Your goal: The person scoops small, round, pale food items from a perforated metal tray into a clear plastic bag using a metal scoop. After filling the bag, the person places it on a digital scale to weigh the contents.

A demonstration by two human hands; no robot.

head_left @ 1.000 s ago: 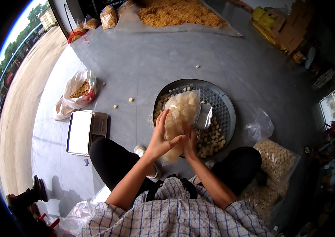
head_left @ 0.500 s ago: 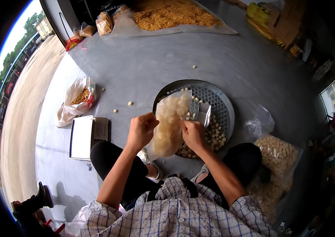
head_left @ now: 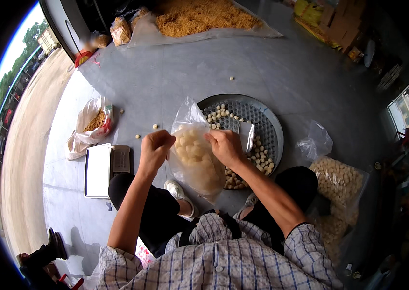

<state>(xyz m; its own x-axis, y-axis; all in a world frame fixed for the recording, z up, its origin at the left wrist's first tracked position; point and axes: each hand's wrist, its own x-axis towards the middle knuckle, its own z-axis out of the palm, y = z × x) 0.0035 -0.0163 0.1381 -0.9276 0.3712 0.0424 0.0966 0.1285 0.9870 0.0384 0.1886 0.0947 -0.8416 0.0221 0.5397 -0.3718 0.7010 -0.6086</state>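
Observation:
Between my two hands hangs a clear plastic bag (head_left: 196, 157), its lower part filled with pale round pieces and its loose top standing up. My left hand (head_left: 156, 149) is closed on the bag's left edge, and my right hand (head_left: 226, 146) grips its right edge near the top. Under and behind the bag lies a round grey perforated tray (head_left: 274, 128), partly hidden by it. Pale pieces (head_left: 262, 159) like those in the bag are scattered on the tray, and a shiny metal scoop (head_left: 246, 135) rests among them.
To the left are a scale (head_left: 99, 170) with a white platform and an open bag (head_left: 91, 126) of brown bits. Full clear bags (head_left: 337, 183) and a crumpled plastic bag (head_left: 314, 140) lie right. Farther off, orange-brown shreds (head_left: 204, 18) cover a sheet. Another person's shoe (head_left: 59, 244) shows lower left.
The bag has swung from leaning right to leaning left, and its contents have settled lower. Both hands have shifted slightly left and up with it. The view has moved a little.

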